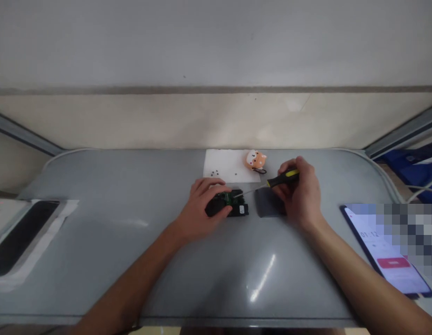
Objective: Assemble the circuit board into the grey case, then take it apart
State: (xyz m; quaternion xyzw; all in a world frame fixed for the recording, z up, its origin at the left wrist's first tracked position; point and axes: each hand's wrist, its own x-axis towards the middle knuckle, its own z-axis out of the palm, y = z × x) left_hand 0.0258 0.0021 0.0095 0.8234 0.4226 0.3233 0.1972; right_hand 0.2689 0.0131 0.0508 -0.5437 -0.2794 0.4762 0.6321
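My left hand point(209, 204) grips a small black device with an exposed green circuit board point(239, 201), thumb along its near edge and fingers over the far side. In my right hand point(301, 193) is a screwdriver point(283, 178) with a black and yellow handle. Its thin shaft slants down to the left, and the tip is at the circuit board; whether it sits in a screw is too small to tell. Just right of the device, a dark flat cover-like piece point(267, 203) lies on the table, partly hidden behind my right hand.
A white paper sheet point(223, 163) at the back bears several tiny dark bits point(215, 173) and an orange animal-shaped case point(256, 160). A lit phone point(394, 253) lies on the right. At the left edge is a black phone-like slab point(25, 237) on white sheets. Behind the grey table point(139, 274) rises a wall.
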